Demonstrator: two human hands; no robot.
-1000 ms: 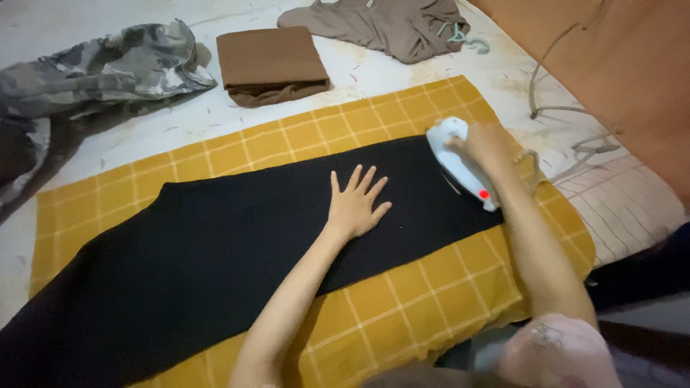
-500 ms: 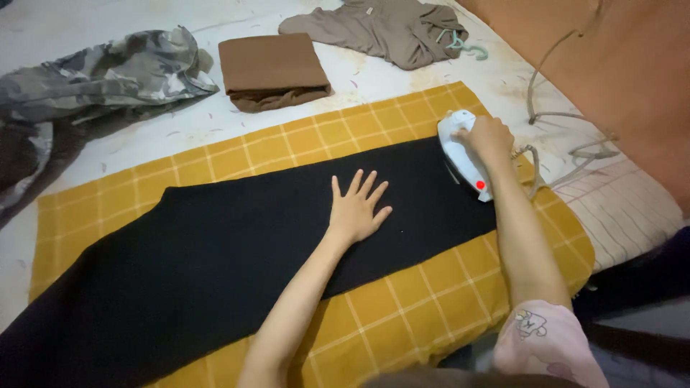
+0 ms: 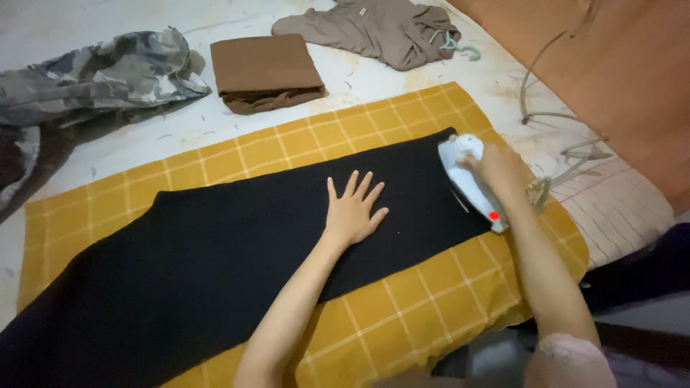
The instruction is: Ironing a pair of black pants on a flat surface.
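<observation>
A long black cloth (image 3: 215, 251) lies flat on a yellow checked blanket (image 3: 402, 316). My left hand (image 3: 352, 208) presses flat on the cloth near its middle, fingers spread. My right hand (image 3: 499, 169) grips the handle of a white electric iron (image 3: 467, 179) with a red light, which rests on the right end of the black cloth. The iron's cord (image 3: 568, 154) trails off to the right.
A folded brown cloth (image 3: 266, 70) lies beyond the blanket. A camouflage garment (image 3: 93, 75) is heaped at the far left and a grey-brown garment (image 3: 381, 29) with a hanger at the top. An orange-brown wall (image 3: 632, 79) stands on the right.
The iron and my right hand slid away towards the cloth's far edge, then back towards me along its right end. My left hand stayed flat in place.
</observation>
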